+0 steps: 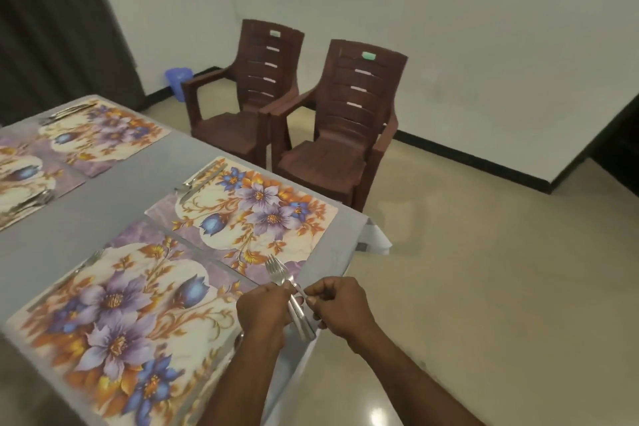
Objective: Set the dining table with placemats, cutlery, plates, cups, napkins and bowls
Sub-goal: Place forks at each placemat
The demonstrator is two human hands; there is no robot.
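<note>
Fingers of the left hand curl round a bundle of forks, tines pointing up and away, handles slanting down toward the person. Just to the right, the right hand has its fingers curled in, thumb and forefinger pinching at one handle of the same bundle; exactly which fork it has hold of cannot be told. Both hands sit over the near right edge of the bench, which carries a grey cloth. Left to right on it: a floral placemat at the far left edge with cutlery on it, another placemat toward the back with cutlery along its far side, the near placemat under the left forearm with a fork at its far left edge, and the placemat beyond it with cutlery at its far edge. Right of the bench, two brown plastic chairs stand side by side on the floor.
</note>
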